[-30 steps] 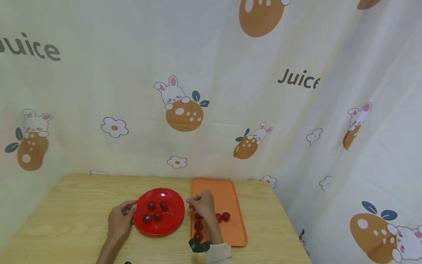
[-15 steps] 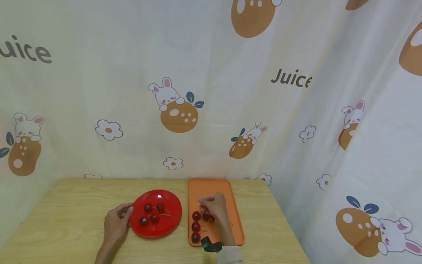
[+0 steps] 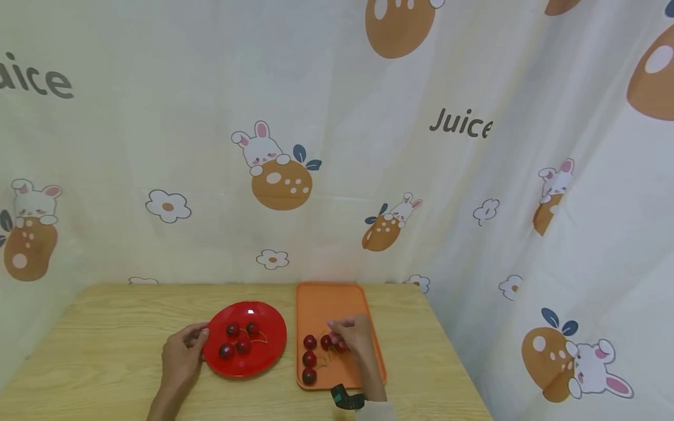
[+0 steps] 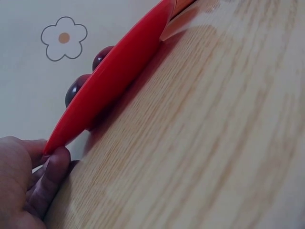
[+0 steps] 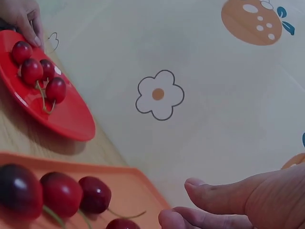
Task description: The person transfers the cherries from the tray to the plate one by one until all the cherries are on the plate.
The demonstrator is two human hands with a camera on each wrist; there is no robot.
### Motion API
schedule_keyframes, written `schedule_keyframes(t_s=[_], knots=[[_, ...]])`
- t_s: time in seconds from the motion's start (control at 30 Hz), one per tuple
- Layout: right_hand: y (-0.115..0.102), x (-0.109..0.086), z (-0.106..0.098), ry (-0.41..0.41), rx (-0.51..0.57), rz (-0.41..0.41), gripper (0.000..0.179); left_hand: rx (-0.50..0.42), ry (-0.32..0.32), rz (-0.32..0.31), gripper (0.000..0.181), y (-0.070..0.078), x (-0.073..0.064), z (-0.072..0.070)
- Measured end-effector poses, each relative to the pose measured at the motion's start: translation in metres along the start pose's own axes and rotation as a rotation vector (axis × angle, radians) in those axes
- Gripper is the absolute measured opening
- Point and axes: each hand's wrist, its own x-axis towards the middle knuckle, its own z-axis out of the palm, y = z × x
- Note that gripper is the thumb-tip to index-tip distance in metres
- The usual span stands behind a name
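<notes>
In the head view my left hand (image 3: 181, 355) grips the rim of the red plate (image 3: 274, 354) on its left side; the left wrist view has the thumb below the rim and the fingers against it. Several dark red cherries (image 3: 243, 345) with stems are grouped on the plate. My right hand (image 3: 354, 334) hovers over the orange tray (image 3: 319, 304), close to a cherry (image 3: 326, 342) that it partly overlaps. In the right wrist view its thumb and fingers (image 5: 217, 196) stand apart with nothing seen between them. Three cherries (image 3: 309, 358) line the tray's left side.
The tray stands right of the plate on a wood-grain table (image 3: 131, 327), with a narrow strip of tabletop between them. A patterned curtain (image 3: 210, 146) hangs behind the table and along its right side.
My right hand has moved right, from the tray's left edge beside the plate to above the tray's middle cherries. My left hand keeps its grip on the plate. The head view has shifted slightly.
</notes>
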Motion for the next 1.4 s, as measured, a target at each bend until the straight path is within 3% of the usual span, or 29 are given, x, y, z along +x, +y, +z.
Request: schedule_keyframes(t_s=[0.4, 0.83, 1.1, 1.4], knots=[[0.017, -0.015, 0.000, 0.011, 0.006, -0.025, 0.009, 0.050, -0.008, 0.005, 0.027, 0.000, 0.000, -0.002], [0.027, -0.029, -0.002, 0.046, -0.216, -0.045, 0.011, 0.062, -0.014, 0.003, 0.028, 0.000, 0.001, -0.001], [0.037, -0.033, 0.003, 0.071, -0.286, 0.020, 0.011, 0.069, -0.009, -0.016, 0.028, 0.002, 0.002, -0.002], [0.036, -0.038, 0.007, 0.059, -0.353, -0.055, 0.011, 0.052, -0.008, 0.010, 0.027, 0.001, 0.000, -0.001]])
